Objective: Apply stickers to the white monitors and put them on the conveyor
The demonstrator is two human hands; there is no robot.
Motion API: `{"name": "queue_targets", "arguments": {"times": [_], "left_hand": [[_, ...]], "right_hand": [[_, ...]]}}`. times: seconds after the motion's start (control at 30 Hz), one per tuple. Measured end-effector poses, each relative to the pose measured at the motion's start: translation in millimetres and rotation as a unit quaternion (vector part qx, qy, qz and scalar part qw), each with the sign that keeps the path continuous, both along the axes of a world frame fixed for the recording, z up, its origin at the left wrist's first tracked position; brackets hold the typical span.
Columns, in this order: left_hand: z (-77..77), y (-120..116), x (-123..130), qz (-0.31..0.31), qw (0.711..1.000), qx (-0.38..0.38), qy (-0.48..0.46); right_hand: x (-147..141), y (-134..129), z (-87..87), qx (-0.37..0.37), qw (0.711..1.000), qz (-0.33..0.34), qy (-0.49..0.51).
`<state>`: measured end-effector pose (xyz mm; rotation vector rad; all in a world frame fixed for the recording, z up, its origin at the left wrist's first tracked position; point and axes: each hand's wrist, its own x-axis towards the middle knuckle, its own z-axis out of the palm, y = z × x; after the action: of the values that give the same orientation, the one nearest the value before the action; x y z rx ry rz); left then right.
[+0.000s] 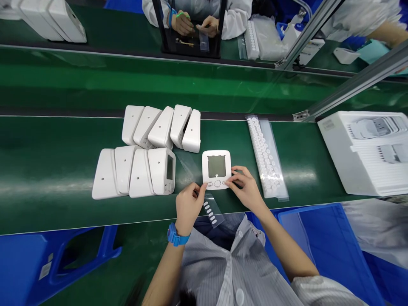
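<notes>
The green surface (47, 170) runs across in front of you, with a second green strip behind it and blue bins below its near edge. At your far right sits a large white tray (366, 170) holding grey-white parts. To your left lie two rows of white housings: the back row (161, 127) of five leaning on one another, and the front row (134, 172) of four, the rightmost showing its screen and buttons on the side facing you. Right of centre, a long clear strip of white caps (266, 159) lies slanted on the surface.

Straight ahead of you the white display unit (216, 168) lies face up on the surface, screen above a row of three buttons. Your right hand (245, 187) touches its lower right corner, fingers curled together with the tips pressed at the rightmost button. Your left hand (188, 205), blue band on the wrist, is pinched at the unit's lower left corner; just beside it a small clear sheet of white stickers (211, 211) hangs over the near edge, though whether your fingers grip it cannot be told.

Across the far strip, another person's hands (194, 24) work at a black frame.
</notes>
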<state>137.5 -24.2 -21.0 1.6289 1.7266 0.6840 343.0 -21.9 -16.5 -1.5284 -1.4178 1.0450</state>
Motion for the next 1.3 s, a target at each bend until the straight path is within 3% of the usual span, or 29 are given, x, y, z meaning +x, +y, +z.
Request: {"name": "queue_targets", "arguments": {"times": [0.3,0.53,0.73,0.9,1.03,1.17,1.3], "left_hand": [[-0.6,1.3,3.7,0.003,1.0,0.001,0.022],[3.2,3.0,6.0,-0.001,0.998,-0.008,0.06],[4.2,3.4,8.7,0.011,0.997,-0.015,0.071],[0.8,2.9,7.2,-0.025,0.999,0.011,-0.02],[-2.6,1.2,11.7,-0.055,0.996,0.04,-0.054],[-9.5,0.2,20.9,-0.042,0.996,0.06,-0.051],[-14.5,1.2,19.2,-0.047,0.99,0.034,-0.129]], "right_hand": [[-2.2,1.0,-0.2,-0.009,1.0,-0.015,0.024],[2.6,5.1,-8.1,-0.036,0.99,-0.05,0.129],[-5.0,2.2,-16.0,-0.005,0.998,-0.065,0.027],[-10.8,1.0,-16.8,0.008,1.0,-0.022,-0.014],[-27.2,-2.7,-16.1,0.011,0.995,-0.079,0.051],[-35.6,-4.1,-10.0,0.016,0.988,-0.136,0.077],[-16.8,24.0,8.2,0.039,0.989,-0.139,0.041]]}}
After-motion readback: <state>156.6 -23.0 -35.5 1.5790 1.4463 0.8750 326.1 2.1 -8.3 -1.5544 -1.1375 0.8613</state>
